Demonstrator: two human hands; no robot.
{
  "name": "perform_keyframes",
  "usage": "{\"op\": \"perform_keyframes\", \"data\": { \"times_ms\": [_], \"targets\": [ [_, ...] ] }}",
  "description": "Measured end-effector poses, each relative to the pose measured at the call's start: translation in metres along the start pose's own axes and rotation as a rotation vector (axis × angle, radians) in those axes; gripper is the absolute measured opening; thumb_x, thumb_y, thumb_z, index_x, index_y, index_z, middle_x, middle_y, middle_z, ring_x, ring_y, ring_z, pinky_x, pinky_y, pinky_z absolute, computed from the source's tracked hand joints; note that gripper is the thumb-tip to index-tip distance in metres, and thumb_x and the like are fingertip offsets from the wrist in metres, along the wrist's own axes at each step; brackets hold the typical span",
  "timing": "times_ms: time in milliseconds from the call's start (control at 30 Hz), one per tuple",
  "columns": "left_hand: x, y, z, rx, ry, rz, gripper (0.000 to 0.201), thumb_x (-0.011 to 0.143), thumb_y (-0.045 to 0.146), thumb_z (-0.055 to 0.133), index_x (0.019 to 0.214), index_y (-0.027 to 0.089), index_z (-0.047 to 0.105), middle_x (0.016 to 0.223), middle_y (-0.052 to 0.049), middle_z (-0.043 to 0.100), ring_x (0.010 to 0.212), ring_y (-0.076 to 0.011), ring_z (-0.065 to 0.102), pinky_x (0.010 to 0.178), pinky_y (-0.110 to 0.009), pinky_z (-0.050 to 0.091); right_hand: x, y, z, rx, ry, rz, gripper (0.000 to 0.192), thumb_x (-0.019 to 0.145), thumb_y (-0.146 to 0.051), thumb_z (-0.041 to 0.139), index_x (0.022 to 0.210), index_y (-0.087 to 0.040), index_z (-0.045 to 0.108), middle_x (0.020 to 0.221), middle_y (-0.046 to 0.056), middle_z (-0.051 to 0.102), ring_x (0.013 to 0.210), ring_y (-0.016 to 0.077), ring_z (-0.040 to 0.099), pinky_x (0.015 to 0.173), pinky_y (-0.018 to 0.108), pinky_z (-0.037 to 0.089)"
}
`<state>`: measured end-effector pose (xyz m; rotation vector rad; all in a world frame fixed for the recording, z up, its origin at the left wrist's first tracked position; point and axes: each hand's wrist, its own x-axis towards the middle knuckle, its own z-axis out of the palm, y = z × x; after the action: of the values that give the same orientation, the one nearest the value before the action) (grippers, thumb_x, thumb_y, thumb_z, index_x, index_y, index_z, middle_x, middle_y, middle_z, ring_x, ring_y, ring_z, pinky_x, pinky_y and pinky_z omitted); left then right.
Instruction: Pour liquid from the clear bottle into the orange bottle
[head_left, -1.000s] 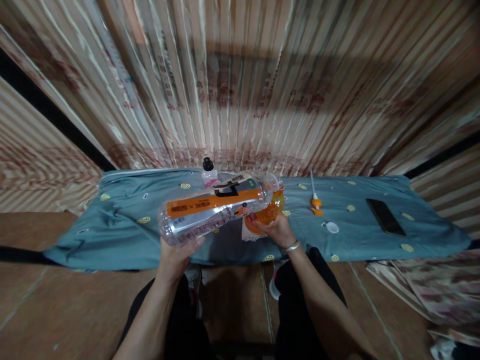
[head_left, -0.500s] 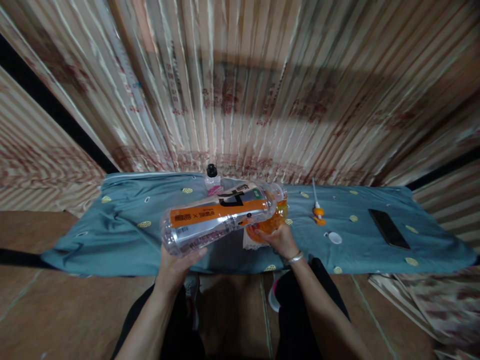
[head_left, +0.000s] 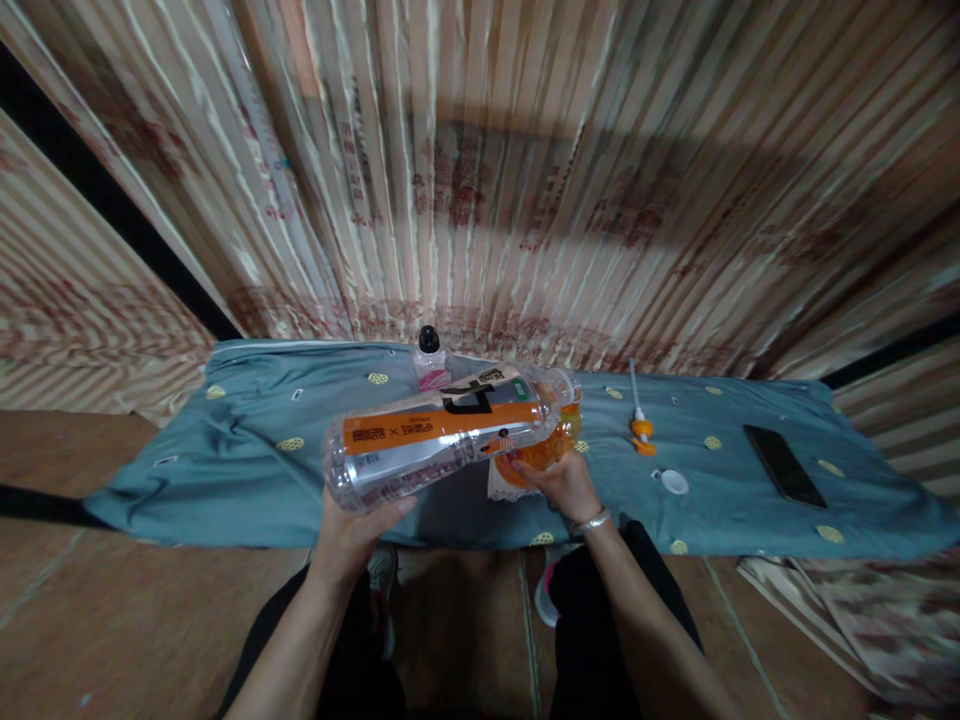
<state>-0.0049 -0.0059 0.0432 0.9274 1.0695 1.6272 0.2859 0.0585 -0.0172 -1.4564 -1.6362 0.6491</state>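
Observation:
My left hand (head_left: 352,535) grips the base of a large clear plastic bottle (head_left: 439,435) with an orange label, held almost level with its neck tipped down to the right. Its mouth meets the top of a small orange container (head_left: 546,450), which my right hand (head_left: 559,485) clasps from the near side. The container stands on a pale folded cloth (head_left: 499,485) on the blue-green patterned sheet (head_left: 247,460).
A small bottle with a black cap (head_left: 429,360) stands behind the big bottle. An orange pump nozzle with a white tube (head_left: 640,425), a white cap (head_left: 674,482) and a black phone (head_left: 784,466) lie to the right. Striped curtain behind; brown floor and my dark-trousered legs below.
The whole scene has slid slightly down in the view as my head tilted up. Both hands, the big bottle and the orange container keep the same pose relative to each other.

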Motion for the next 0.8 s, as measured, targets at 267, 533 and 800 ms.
{"op": "perform_keyframes", "data": {
  "times_ms": [267,533,800],
  "targets": [
    [0.000,0.002,0.003,-0.031,0.004,0.001,0.075,0.049,0.033,0.104,0.118,0.022,0.077,0.108,-0.011,0.082,0.110,-0.0391,0.077,0.101,-0.051,0.062,0.001,0.014,0.003,-0.096,0.059,-0.018,0.045,0.068,-0.056,0.088,0.098,-0.024,0.077,0.097,0.011,0.087,0.089,0.0340,0.084,0.083,0.044,0.069],
    [0.002,-0.004,0.008,-0.087,0.041,0.063,0.067,0.047,0.034,0.105,0.109,0.024,0.080,0.104,-0.009,0.082,0.103,-0.0351,0.078,0.093,-0.049,0.066,0.000,0.018,0.004,-0.106,0.081,-0.005,0.046,0.067,-0.059,0.087,0.094,-0.022,0.077,0.092,0.013,0.086,0.082,0.0336,0.083,0.074,0.041,0.069],
    [0.000,0.008,0.011,-0.045,0.008,-0.005,0.067,0.048,0.031,0.104,0.109,0.024,0.079,0.107,-0.010,0.082,0.108,-0.0357,0.077,0.102,-0.052,0.062,0.000,0.015,0.002,-0.053,0.054,0.014,0.049,0.068,-0.062,0.087,0.096,-0.023,0.079,0.100,0.014,0.086,0.090,0.0345,0.084,0.082,0.042,0.069]
  ]
}}
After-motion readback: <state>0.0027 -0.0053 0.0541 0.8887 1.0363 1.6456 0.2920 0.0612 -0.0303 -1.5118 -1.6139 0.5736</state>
